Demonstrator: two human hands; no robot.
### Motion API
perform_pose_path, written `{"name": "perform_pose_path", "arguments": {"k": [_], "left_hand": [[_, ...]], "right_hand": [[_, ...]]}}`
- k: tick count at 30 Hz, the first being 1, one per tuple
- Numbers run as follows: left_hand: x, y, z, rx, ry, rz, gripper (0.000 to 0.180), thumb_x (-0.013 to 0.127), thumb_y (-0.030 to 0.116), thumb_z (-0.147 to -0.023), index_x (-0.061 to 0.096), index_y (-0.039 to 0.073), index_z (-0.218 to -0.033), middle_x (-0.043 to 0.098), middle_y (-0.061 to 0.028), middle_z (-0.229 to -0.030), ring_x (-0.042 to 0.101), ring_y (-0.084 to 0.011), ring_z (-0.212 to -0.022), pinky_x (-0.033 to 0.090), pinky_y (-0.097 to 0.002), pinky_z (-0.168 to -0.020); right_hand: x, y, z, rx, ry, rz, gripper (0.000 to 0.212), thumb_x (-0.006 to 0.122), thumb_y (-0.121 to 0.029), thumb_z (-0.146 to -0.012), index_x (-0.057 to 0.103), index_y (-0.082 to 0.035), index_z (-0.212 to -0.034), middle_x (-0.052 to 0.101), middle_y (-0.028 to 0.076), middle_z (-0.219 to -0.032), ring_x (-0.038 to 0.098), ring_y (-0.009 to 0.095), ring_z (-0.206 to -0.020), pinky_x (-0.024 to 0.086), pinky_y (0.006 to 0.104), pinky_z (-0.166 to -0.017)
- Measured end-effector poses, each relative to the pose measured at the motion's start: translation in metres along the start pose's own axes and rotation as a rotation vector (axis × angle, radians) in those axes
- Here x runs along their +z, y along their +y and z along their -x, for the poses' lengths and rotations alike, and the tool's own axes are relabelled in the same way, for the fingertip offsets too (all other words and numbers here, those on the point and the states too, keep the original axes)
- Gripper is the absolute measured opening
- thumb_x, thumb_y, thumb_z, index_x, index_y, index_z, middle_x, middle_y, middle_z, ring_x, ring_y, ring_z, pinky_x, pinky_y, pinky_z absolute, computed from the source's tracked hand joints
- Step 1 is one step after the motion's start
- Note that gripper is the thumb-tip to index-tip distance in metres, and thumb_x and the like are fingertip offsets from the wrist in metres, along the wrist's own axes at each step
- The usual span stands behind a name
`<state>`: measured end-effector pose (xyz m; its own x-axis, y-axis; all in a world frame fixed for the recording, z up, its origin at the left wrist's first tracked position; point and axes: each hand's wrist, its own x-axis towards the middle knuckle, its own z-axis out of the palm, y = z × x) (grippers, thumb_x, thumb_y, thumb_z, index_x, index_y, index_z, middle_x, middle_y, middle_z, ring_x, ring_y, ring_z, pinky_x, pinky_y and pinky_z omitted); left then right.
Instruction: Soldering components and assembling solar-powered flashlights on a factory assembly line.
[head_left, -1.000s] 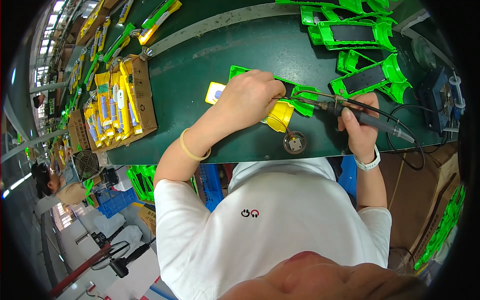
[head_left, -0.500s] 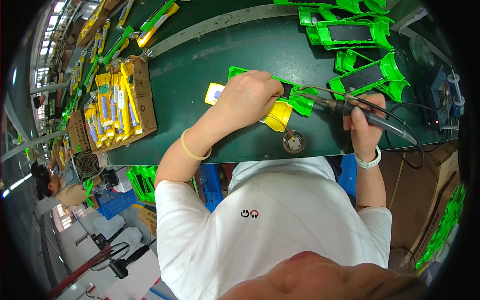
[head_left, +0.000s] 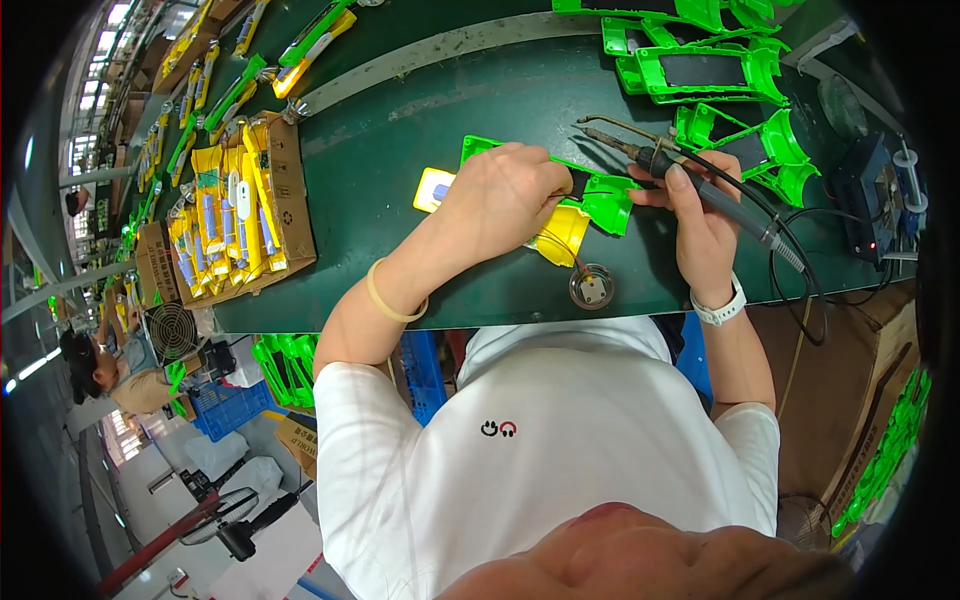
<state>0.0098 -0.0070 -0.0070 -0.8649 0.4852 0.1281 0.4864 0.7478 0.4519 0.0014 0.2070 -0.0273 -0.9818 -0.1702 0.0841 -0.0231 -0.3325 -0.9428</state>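
Note:
My left hand (head_left: 508,195) is closed, its fingertips pinched over the middle of a green plastic half-shell (head_left: 608,203); whatever they pinch is hidden. Under and beside that hand lies a yellow housing (head_left: 562,236), whose other end shows left of my wrist. A thin wire runs from it to a small round metal-rimmed part (head_left: 592,287) near the table edge. My right hand (head_left: 703,215) grips a soldering iron (head_left: 738,208) with a thin curved tube along it. The iron's tip points up and left, raised off the work, while some fingers reach the shell's right end.
Several green half-shells (head_left: 705,70) lie at the far right. Behind my right hand stands a dark soldering station (head_left: 868,200), with a black cable looping nearby. A cardboard box (head_left: 290,190) of yellow housings sits at the left. Another person (head_left: 110,365) works farther left.
The soldering iron has lifted up and left, its tip now away from the shell. My right hand has moved left, fingers reaching the shell's end. My left hand has barely shifted.

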Motion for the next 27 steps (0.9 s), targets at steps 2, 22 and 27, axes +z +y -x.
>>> {"name": "perform_pose_path", "arguments": {"k": [2,22,27], "left_hand": [[0.0,-0.001,0.0,0.005,0.004,0.002,0.008,0.061,0.009,-0.071,0.061,0.006,-0.078,0.057,-0.0089,-0.072,0.057,-0.0264,-0.07,0.046,-0.0362,-0.06],[-0.039,0.02,0.029,-0.571,0.199,1.363,0.016,0.064,-0.001,-0.077,0.054,-0.001,-0.091,0.062,-0.0133,-0.088,0.062,-0.0155,-0.067,0.051,-0.0243,-0.058],[-0.027,-0.005,0.05,-0.525,0.301,1.464,0.008,0.057,-0.002,-0.082,0.058,-0.002,-0.09,0.063,-0.0133,-0.092,0.062,-0.0154,-0.079,0.052,-0.0257,-0.066]], "right_hand": [[0.0,0.001,0.0,-0.007,-0.006,-0.005,0.024,0.053,-0.005,-0.088,0.034,-0.002,-0.102,0.054,0.017,-0.097,0.063,0.028,-0.087,0.055,0.0308,-0.068],[-0.001,0.0,0.002,0.008,-0.01,-0.017,0.024,0.054,-0.005,-0.087,0.035,-0.002,-0.101,0.053,0.013,-0.092,0.063,0.026,-0.086,0.054,0.0301,-0.067],[-0.007,0.001,0.005,-0.042,0.023,0.119,0.023,0.056,-0.007,-0.087,0.037,-0.005,-0.099,0.055,0.01,-0.083,0.059,0.013,-0.064,0.04,0.0193,-0.046]]}}
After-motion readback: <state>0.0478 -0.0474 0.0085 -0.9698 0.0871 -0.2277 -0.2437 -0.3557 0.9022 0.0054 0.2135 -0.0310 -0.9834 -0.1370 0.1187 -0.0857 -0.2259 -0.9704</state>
